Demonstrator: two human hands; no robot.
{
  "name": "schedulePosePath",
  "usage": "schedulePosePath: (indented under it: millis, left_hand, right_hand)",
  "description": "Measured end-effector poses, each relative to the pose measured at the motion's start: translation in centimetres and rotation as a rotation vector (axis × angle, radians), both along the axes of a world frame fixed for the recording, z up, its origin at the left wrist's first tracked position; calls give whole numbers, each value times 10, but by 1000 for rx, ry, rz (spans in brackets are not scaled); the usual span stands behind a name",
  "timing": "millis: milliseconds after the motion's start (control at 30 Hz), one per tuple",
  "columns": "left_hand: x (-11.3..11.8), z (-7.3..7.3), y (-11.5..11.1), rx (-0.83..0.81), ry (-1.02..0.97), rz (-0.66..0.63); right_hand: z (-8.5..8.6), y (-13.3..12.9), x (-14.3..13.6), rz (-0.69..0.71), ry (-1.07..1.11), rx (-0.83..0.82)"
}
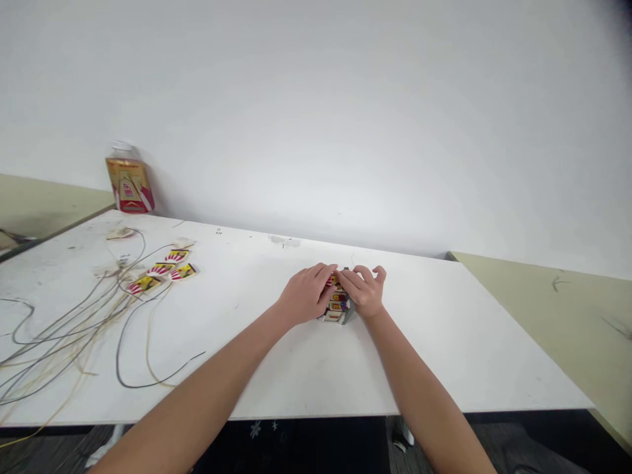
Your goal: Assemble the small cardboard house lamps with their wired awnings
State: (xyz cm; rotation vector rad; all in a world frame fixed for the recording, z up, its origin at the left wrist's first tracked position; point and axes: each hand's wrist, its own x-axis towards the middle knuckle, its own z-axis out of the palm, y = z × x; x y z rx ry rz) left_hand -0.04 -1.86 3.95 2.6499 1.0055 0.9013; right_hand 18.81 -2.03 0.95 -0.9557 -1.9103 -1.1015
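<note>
A small model printed like a colourful house front (336,307), with a grey side, stands on the white table between my hands. My left hand (307,294) is closed round its left side, the fingers over the top and the thumb near the front. On the other side, my right hand (365,291) presses its index finger toward the top of the model, while the remaining fingers curl outward. Both hands hide much of the upper part, so I cannot make out exactly where the fingertips meet.
Several small red, white and yellow printed pieces (143,284) lie on the left of the white table (276,382) among long dark and tan cords (118,359). A clear-topped bottle with a gold-red label (130,185) stands against the wall. Pale green surfaces (553,296) flank the table.
</note>
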Motion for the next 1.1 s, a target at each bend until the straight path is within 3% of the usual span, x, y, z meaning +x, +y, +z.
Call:
schedulePosePath:
  millis: [200,467,1100]
  left_hand:
    - [-1,1,2,-12,4,-34]
    - [0,1,4,-48,-42,-61]
    - [3,5,2,-224,-166,49]
  right_hand:
    - [0,0,0,19,4,-9]
    - [-2,3,1,88,38,-153]
    - [0,-3,6,223,92,-226]
